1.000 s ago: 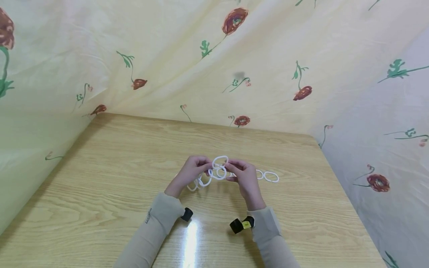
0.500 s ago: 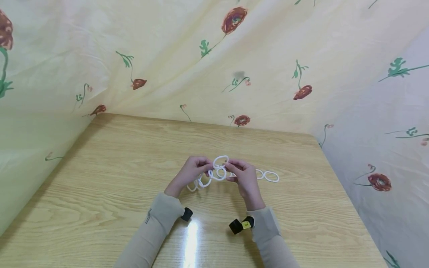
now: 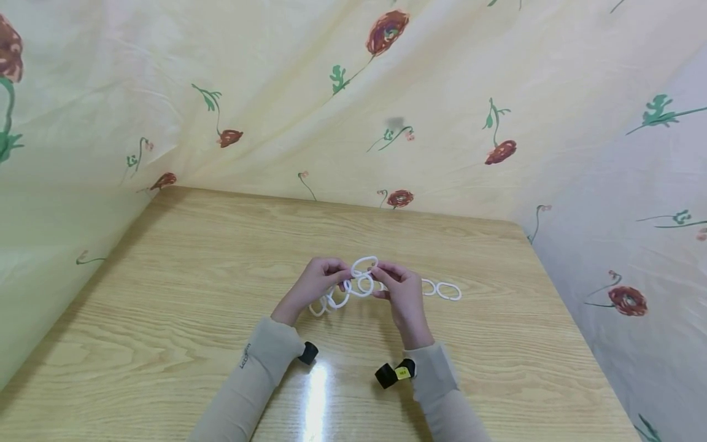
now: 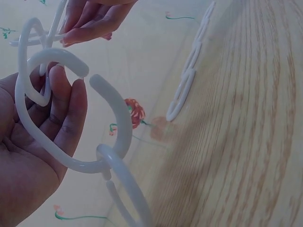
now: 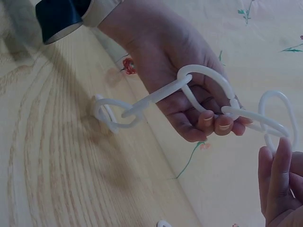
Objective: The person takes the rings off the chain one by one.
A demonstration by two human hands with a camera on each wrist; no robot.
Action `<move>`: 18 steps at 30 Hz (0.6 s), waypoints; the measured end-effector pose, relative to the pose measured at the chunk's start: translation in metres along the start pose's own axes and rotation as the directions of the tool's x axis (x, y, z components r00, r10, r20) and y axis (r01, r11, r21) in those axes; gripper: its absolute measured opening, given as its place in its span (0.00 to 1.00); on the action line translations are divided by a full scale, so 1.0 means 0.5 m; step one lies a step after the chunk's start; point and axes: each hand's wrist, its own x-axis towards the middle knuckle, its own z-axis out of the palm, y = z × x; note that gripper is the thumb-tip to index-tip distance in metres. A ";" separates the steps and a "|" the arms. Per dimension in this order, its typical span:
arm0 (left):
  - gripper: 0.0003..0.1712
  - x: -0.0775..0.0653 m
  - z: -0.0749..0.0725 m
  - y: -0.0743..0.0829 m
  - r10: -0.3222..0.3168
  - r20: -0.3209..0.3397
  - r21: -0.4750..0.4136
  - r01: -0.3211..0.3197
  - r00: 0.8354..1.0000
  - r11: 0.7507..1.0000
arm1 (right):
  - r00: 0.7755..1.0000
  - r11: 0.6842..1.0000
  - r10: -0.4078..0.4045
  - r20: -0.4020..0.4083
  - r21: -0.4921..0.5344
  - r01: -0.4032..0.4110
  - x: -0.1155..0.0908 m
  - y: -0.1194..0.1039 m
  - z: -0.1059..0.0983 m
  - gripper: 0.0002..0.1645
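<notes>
Both hands meet above the wooden table, working on a chain of white plastic links (image 4: pixel 124 120). My left hand (image 3: pixel 321 281) pinches the chain near its upper end, and several joined links (image 5: pixel 158 96) trail from it down toward the tabletop. My right hand (image 3: pixel 405 296) pinches the uppermost oval link (image 3: pixel 364 258) between thumb and fingers, close beside the left fingertips. One large link in the left wrist view has a narrow gap in its ring. In the right wrist view, the right hand's fingers (image 5: pixel 281 165) rise against the end links.
A separate row of white links (image 3: pixel 448 283) lies on the wooden table (image 3: pixel 221 239) to the right, partly hidden behind the right hand. Floral cloth (image 3: pixel 287 92) hangs around the table's back and sides. Dark camera mounts (image 3: pixel 386 376) sit at the wrists.
Almost nothing differs. Both hands keep their grip on the chain at the same place, and the right wrist has shifted very slightly to the left.
</notes>
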 end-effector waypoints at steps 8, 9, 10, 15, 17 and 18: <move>0.12 0.002 0.000 0.000 0.009 0.013 -0.012 -0.009 1.000 1.000 | 0.998 0.998 -0.045 -0.042 0.031 0.046 0.000 0.001 0.004 0.03; 0.13 0.002 0.000 0.001 0.012 0.016 -0.016 -0.011 1.000 1.000 | 0.998 0.998 -0.049 -0.044 0.031 0.050 0.000 0.000 0.003 0.04; 0.13 0.001 0.000 0.001 0.009 0.016 -0.020 -0.008 1.000 1.000 | 0.997 0.998 -0.054 -0.045 0.028 0.056 0.000 -0.001 0.003 0.05; 0.15 0.001 -0.001 -0.002 0.004 -0.013 -0.031 -0.004 1.000 1.000 | 0.998 0.998 -0.052 -0.042 0.015 0.053 -0.001 -0.007 -0.002 0.10; 0.15 0.002 -0.002 -0.004 0.005 -0.025 -0.033 -0.006 1.000 0.999 | 0.998 0.999 -0.043 -0.046 0.018 0.044 -0.001 -0.008 -0.004 0.09; 0.15 0.002 -0.003 -0.005 0.008 -0.029 -0.035 -0.009 1.000 0.999 | 0.998 0.999 -0.041 -0.051 0.020 0.042 -0.001 -0.008 -0.005 0.10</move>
